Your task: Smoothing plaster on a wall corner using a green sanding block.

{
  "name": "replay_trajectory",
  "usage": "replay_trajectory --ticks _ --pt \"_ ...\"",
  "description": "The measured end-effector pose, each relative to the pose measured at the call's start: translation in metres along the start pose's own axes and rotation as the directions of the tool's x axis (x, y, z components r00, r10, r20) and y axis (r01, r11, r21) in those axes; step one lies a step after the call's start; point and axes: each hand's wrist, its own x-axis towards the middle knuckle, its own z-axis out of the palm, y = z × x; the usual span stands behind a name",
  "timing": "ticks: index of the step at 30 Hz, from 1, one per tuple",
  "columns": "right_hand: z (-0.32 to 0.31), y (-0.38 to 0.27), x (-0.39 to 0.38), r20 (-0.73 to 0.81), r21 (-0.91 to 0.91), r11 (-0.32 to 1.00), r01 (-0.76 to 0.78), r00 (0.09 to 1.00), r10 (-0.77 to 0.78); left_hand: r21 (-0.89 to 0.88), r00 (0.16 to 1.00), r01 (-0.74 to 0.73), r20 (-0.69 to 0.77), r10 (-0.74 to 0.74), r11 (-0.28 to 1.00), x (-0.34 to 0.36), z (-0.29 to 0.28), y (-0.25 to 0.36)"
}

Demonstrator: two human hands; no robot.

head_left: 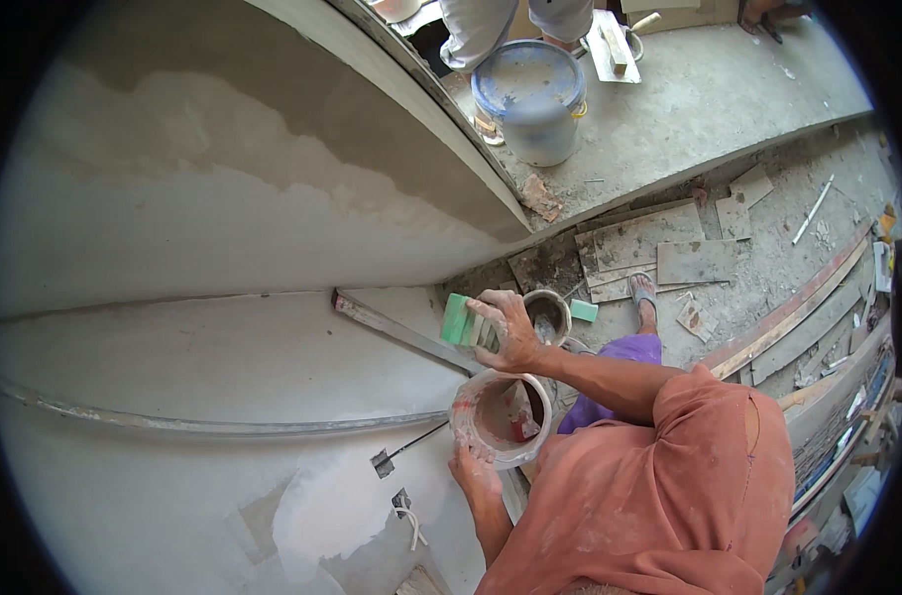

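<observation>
Orange shirt [659,486] foremost, we are gripping a bucket [517,456] with our left hand [478,476] and clamping a green block [456,318] in our right hand [511,332], near a slanting bar [401,334] and smaller pail [566,315].

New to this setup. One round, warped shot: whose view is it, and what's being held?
No machine here: these are a person's bare hands. The single picture comes from a fisheye camera on that person's head, looking down, so straight edges bend. The orange shirt is the wearer's.

The right hand grips a green block; its material is unclear. The left hand holds a pale bucket with a red-and-grey tool inside.

Beyond are a smaller bucket, another green block and flat slabs on the dusty ground.
</observation>
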Motion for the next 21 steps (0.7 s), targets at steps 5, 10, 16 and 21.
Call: replay_trajectory --ticks 5,10,16,21 --pt "-0.053 -0.044 -0.021 0.593 -0.274 0.957 0.098 0.801 0.088 0.013 0.986 -0.065 0.152 0.062 0.998 0.001 0.024 0.006" --pt "-0.029 -0.037 -0.026 0.837 -0.354 0.852 0.386 0.537 0.105 0.033 0.935 -0.101 0.345 0.083 0.994 -0.019 0.058 0.022" --pt "-0.020 0.004 -0.028 0.870 -0.401 0.745 0.534 0.477 0.127 -0.049 0.875 -0.187 0.445 0.189 0.981 -0.038 0.096 0.031" --pt "-0.047 0.031 -0.020 0.851 -0.452 0.762 0.463 0.479 0.214 -0.064 0.865 -0.196 0.458 0.203 0.978 -0.056 0.123 0.029"
